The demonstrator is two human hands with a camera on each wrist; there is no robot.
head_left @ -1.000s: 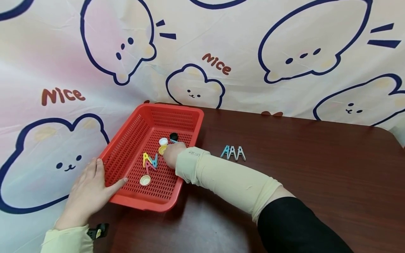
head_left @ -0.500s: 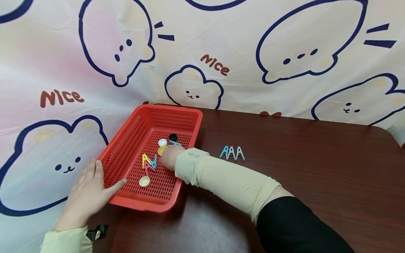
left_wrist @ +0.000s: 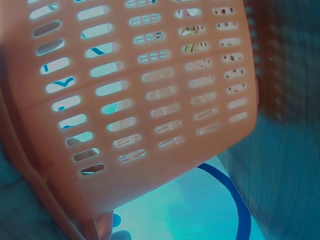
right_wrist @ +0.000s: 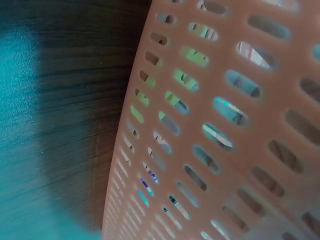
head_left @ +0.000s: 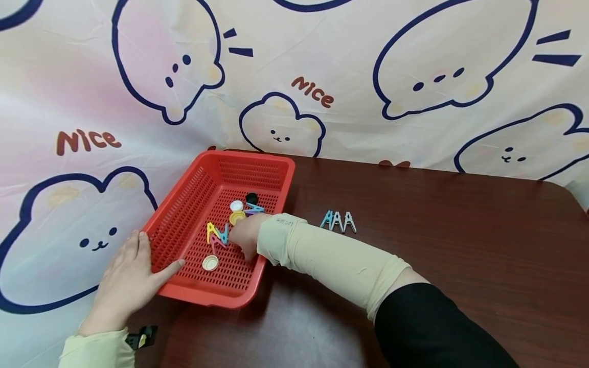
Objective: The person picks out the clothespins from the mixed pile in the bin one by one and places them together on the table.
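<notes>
My left hand (head_left: 124,278) lies flat, fingers spread, against the red basket (head_left: 184,204) at 9 o'clock. My right hand (head_left: 244,235) is inside by the pegs (head_left: 217,234); can't tell its fingers. 3 pegs on the desk (head_left: 339,221) at 3 o'clock look sorted, several still left.

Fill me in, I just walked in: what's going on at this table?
A person is working over a red basket on a dark wooden table. The left hand rests flat against the basket's near left corner. The right hand reaches inside, among coloured clothespins and bottle caps; what its fingers hold is hidden. Three more clothespins lie in a row on the table, right of the basket.
</notes>
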